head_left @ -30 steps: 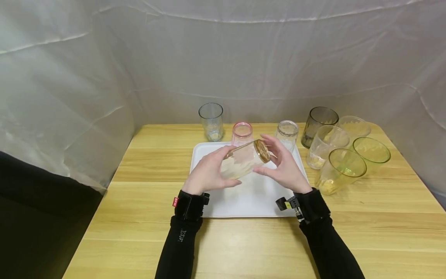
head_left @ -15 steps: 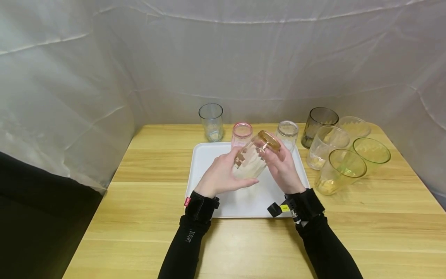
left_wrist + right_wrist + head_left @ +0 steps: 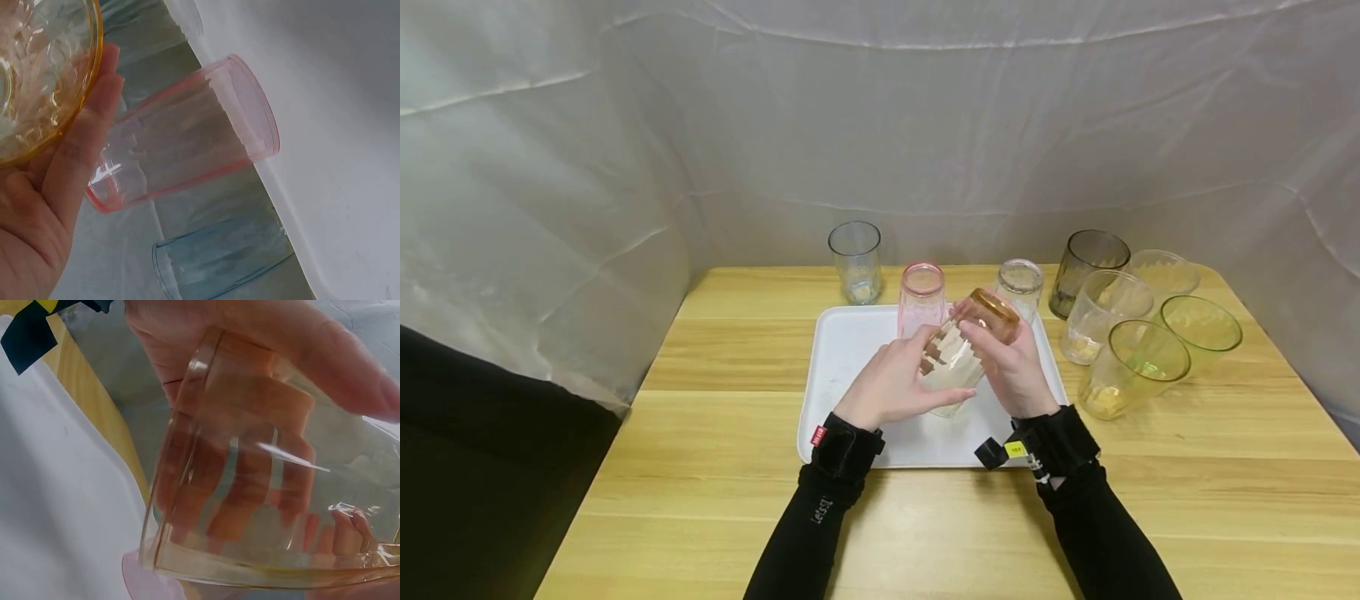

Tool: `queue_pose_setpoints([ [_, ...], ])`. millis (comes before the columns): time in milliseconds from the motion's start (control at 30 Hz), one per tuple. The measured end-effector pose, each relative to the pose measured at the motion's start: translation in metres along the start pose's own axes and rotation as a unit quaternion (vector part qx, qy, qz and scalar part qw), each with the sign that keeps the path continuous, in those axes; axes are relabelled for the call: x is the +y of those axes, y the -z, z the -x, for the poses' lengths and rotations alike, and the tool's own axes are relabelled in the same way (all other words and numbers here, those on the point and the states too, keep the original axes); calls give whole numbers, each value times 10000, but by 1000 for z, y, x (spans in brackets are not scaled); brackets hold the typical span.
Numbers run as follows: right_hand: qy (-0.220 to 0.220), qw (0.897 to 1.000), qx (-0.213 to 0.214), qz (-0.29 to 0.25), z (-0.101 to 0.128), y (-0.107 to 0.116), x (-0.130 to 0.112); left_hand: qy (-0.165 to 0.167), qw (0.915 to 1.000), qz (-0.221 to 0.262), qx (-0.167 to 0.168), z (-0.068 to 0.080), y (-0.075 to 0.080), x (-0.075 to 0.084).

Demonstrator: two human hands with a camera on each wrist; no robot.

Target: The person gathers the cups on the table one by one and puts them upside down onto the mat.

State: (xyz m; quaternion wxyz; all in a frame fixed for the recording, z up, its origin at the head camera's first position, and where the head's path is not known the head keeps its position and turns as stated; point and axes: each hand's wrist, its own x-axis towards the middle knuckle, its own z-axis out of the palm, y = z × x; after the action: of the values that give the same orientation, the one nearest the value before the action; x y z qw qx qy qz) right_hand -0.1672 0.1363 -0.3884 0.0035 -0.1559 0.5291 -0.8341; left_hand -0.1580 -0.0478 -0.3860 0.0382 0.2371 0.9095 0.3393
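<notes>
An amber-tinted drinking glass [image 3: 958, 358] is held tilted over the white tray [image 3: 842, 350], thick base up and to the right, mouth down and to the left. My right hand [image 3: 1018, 371] grips it near the base; in the right wrist view its fingers [image 3: 244, 462] show through the clear wall. My left hand [image 3: 891, 379] holds the mouth end between thumb and fingers, and the left wrist view shows its fingers [image 3: 84, 137] beside the amber rim. Just behind, a pink glass [image 3: 921, 304] stands upside down on the tray, near an upside-down clear glass [image 3: 1019, 283].
A bluish glass [image 3: 856, 262] stands upright behind the tray. Right of the tray are a dark grey glass [image 3: 1082, 271], a clear glass [image 3: 1101, 317], a yellow glass [image 3: 1131, 375] and a green glass [image 3: 1198, 329], close together. A pale curtain [image 3: 887, 150] hangs behind the wooden table [image 3: 722, 350].
The amber glass has moved right and turned steeper, its base rising. My right hand has shifted from touching the base to wrapping round the glass; my left hand has moved right with it.
</notes>
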Motion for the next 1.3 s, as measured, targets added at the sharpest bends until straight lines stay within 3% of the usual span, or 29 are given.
queue_pose_setpoints([
  [300,-91,9999,71,27,1,-4,0,122,9994,-99,-320,2,7,-4],
  [467,-197,9997,159,29,3,-7,0,2,9989,80,-460,3,11,-9],
  [600,-226,9992,290,161,3,-9,2,-88,9991,170,-388,5,19,-14],
  [933,-111,9917,559,1156,3,-22,12,46,9979,42,651,16,49,-40],
  [1133,65,9828,584,1750,-3,-43,26,499,9886,32,1419,23,62,-53],
  [1300,283,9740,486,2196,-13,-62,41,885,9795,28,1812,27,67,-59],
])
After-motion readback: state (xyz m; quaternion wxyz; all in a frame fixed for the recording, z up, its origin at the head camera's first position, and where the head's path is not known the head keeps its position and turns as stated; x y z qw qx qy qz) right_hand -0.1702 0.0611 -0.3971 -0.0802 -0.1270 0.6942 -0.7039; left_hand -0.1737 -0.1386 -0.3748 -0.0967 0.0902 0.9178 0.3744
